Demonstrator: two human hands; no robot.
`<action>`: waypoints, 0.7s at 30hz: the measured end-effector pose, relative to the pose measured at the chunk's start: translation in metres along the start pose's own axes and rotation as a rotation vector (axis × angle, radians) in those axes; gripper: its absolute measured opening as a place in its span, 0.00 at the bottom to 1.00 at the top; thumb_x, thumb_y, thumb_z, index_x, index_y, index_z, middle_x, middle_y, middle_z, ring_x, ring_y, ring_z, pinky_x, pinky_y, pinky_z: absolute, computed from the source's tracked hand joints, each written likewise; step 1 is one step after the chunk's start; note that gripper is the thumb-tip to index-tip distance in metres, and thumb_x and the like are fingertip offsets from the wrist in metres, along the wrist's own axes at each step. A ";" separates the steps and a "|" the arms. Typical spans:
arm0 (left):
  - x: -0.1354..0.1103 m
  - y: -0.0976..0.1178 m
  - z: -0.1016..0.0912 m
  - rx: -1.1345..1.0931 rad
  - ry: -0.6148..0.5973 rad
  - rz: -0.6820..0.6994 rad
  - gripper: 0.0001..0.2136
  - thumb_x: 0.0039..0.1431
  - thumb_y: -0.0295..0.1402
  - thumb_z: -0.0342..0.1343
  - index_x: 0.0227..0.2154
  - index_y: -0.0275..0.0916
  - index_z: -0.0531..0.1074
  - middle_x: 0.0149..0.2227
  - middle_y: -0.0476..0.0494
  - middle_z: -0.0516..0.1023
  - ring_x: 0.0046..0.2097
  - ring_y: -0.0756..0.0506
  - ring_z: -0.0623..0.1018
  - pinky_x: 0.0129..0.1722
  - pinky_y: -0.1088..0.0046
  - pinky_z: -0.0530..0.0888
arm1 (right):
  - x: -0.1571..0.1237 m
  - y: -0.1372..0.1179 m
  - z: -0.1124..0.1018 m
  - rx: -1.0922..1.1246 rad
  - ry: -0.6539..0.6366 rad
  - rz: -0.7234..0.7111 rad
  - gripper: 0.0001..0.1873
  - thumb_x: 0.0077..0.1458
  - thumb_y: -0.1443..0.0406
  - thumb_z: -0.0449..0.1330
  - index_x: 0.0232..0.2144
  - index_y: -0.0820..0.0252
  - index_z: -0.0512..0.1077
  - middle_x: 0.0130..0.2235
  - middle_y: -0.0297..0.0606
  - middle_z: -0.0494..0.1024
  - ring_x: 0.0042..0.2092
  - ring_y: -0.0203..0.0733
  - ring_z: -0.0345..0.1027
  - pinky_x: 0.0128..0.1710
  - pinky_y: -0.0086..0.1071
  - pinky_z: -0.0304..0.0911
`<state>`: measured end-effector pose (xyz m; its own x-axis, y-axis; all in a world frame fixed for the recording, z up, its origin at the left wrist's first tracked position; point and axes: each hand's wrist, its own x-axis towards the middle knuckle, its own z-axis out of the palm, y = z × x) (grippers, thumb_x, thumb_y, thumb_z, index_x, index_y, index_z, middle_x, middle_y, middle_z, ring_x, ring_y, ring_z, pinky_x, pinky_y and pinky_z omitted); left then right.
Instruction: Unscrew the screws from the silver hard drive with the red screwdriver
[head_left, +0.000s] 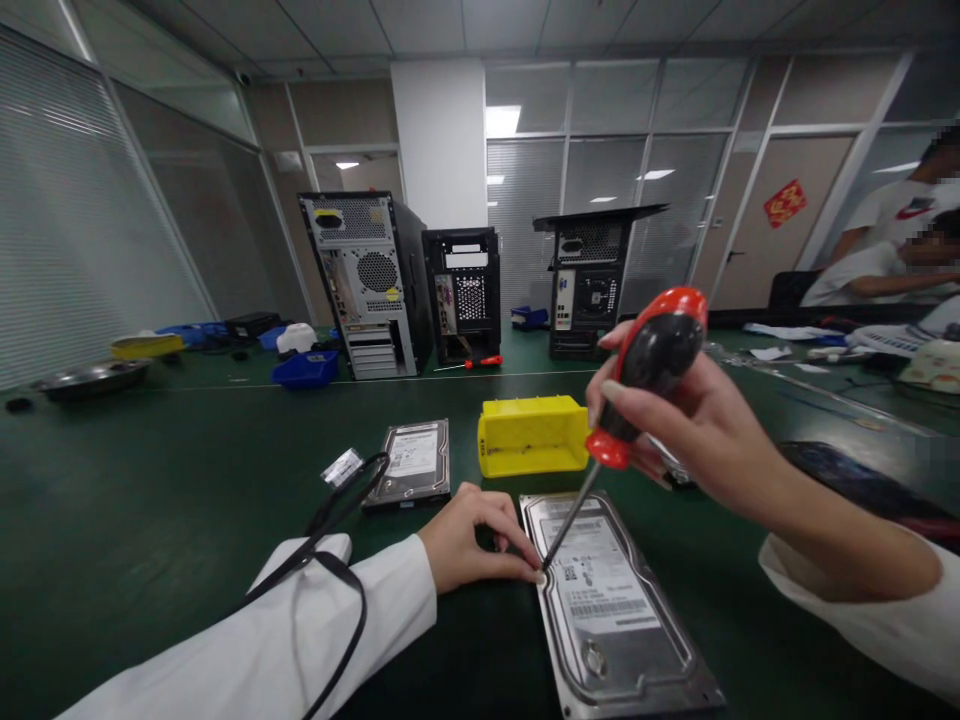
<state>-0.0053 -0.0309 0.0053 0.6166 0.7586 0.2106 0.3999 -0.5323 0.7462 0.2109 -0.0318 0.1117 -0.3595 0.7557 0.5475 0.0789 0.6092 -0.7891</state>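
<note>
My right hand (pixel 667 410) is wrapped around the red and black handle of a screwdriver (pixel 651 365). Its shaft slants down to the left, and the tip meets the left edge of a silver hard drive (pixel 622 600) lying label up on the table. At that tip, the thumb and forefinger of my left hand (pixel 480 540) are pinched together; whatever is between them is too small to make out. A second hard drive (pixel 412 460) lies beyond my left hand. A black cable or strap (pixel 330 545) with a white tag (pixel 343 467) runs over my left sleeve.
A yellow bin (pixel 534 437) stands behind the near drive. Farther back are computer cases (pixel 375 285), another screwdriver (pixel 480 362) and a blue bin (pixel 306 369). A metal dish (pixel 94 378) is at far left. Other people (pixel 892 250) sit or stand at right.
</note>
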 end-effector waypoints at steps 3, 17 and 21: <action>0.001 -0.005 0.003 -0.069 0.009 0.041 0.07 0.46 0.36 0.64 0.29 0.39 0.80 0.24 0.50 0.69 0.26 0.53 0.67 0.29 0.76 0.62 | -0.009 0.008 0.014 0.095 -0.050 -0.031 0.17 0.53 0.63 0.58 0.44 0.53 0.59 0.31 0.29 0.68 0.20 0.23 0.58 0.13 0.17 0.55; 0.002 0.000 0.003 -0.010 0.027 0.018 0.07 0.50 0.36 0.62 0.28 0.36 0.76 0.28 0.50 0.70 0.31 0.52 0.67 0.40 0.72 0.62 | -0.008 0.022 0.014 0.024 0.034 0.022 0.18 0.49 0.63 0.62 0.42 0.56 0.62 0.28 0.30 0.68 0.24 0.27 0.63 0.22 0.20 0.65; 0.001 0.005 -0.001 -0.120 0.102 0.020 0.07 0.53 0.33 0.59 0.31 0.34 0.75 0.35 0.44 0.75 0.38 0.48 0.72 0.40 0.71 0.67 | -0.005 0.019 0.014 0.023 0.153 0.043 0.20 0.47 0.60 0.63 0.42 0.57 0.62 0.29 0.31 0.68 0.18 0.24 0.57 0.14 0.19 0.58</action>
<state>-0.0033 -0.0327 0.0099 0.5493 0.7857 0.2845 0.3008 -0.5035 0.8099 0.2010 -0.0275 0.0900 -0.2098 0.8100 0.5476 0.0694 0.5709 -0.8180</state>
